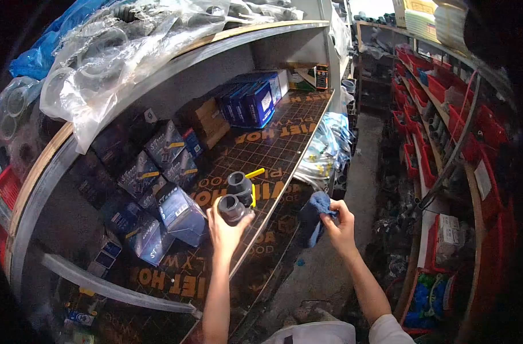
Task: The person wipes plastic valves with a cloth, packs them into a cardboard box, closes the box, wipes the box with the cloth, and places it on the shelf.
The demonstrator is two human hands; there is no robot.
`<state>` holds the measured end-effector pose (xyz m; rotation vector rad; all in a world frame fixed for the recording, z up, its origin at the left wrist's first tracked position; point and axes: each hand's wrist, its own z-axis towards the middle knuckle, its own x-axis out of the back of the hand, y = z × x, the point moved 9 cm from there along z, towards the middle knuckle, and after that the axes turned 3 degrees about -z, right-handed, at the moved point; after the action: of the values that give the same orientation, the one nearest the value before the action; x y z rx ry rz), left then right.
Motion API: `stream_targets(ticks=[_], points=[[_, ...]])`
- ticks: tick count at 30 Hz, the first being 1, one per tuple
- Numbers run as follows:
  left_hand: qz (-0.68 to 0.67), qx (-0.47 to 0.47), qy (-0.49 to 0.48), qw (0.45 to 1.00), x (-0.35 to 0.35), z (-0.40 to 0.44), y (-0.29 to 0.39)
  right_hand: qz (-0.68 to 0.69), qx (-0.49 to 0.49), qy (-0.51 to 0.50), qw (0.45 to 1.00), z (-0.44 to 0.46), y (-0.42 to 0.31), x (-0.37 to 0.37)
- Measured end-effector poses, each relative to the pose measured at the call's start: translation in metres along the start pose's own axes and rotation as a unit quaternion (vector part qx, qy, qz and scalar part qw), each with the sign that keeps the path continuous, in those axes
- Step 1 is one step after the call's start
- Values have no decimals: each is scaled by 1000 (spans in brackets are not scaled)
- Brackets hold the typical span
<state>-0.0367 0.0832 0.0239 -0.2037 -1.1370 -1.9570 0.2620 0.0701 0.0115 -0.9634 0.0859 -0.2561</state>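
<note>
My left hand (229, 226) is closed around a dark grey plastic ball valve (231, 207), its round socket facing up, over the front edge of the shelf. Just behind it is a second grey valve (239, 182) with a yellow handle (255, 172). Another yellow handle (253, 195) shows between the two; I cannot tell for sure which valve it belongs to. My right hand (340, 227) pinches a bunched blue cloth (319, 205) over the aisle. Left of my left hand is a dark blue printed box (181, 212), tilted among similar boxes.
The plywood shelf (258, 150) also bears blue boxes (247, 103) farther back. Clear bags of pipe fittings (101, 63) overhang the upper shelf's edge. Bagged hoses (325, 149) stand beyond the shelf edge. Across the narrow aisle (359, 155), red bins (439, 86) line a rack.
</note>
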Motion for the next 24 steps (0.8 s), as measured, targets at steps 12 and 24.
stream_targets(ticks=[12,24], points=[[-47,73,-38,996,-26,11,-27,207,-188,-22,960,17,62,-53],[-207,55,-113,970,-40,20,-67,200,-317,-102,922,41,116,-135]])
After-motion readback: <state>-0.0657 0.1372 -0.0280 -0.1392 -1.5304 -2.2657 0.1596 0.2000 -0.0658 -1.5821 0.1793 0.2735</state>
